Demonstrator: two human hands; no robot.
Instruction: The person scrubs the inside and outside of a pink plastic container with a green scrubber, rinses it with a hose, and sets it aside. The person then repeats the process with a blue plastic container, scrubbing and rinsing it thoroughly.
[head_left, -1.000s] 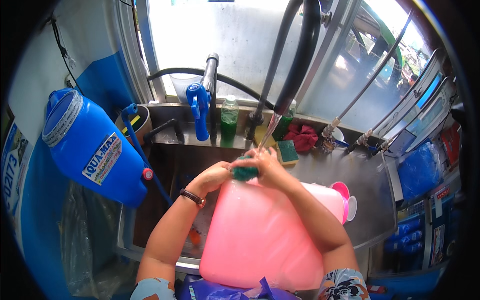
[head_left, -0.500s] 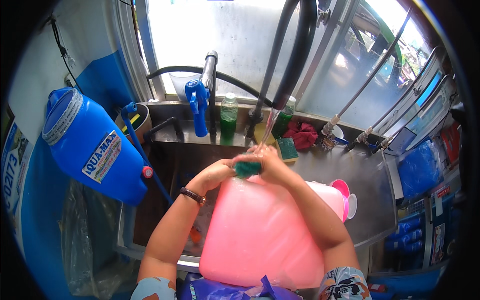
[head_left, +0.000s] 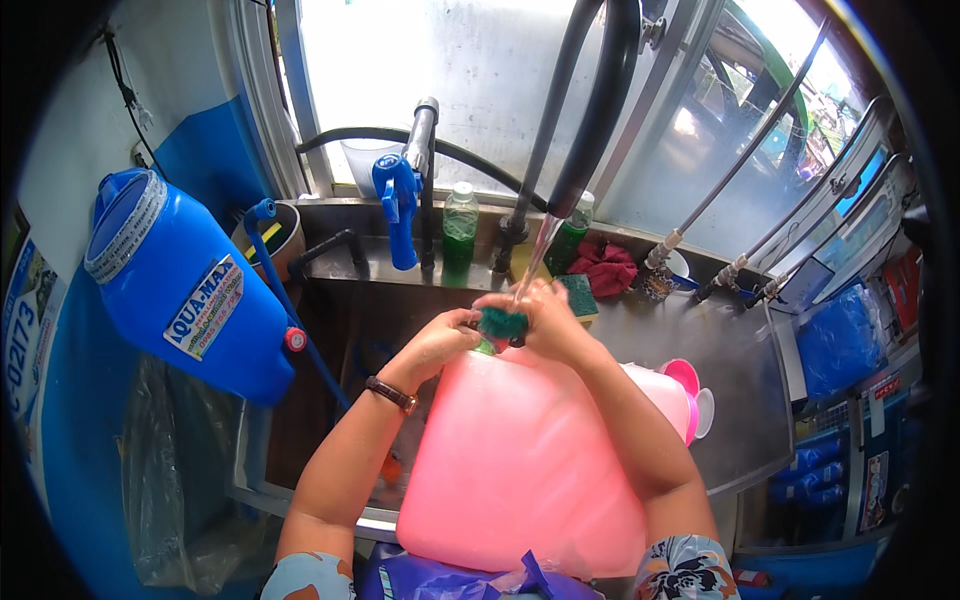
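Note:
A wet green scouring pad is between my two hands, in the stream of water from a black hose. My right hand is curled round the pad's right side and top. From the left, my left hand grips its edge with thumb and fingers pinched; part of this grip is hidden. A small light-green bit shows just below the pad, too small to name. Under my forearms a large pink plastic container lies against my front, its upper edge just below my hands.
A steel sink surrounds the work. On its back ledge stand bottles of green liquid, a dark red cloth and a yellow-green sponge. A blue jug is at left; a blue-handled tap juts forward.
My hands have drawn slightly apart, and the pad has shifted a little up and right. More of the pad shows between them. The pink container has hardly moved.

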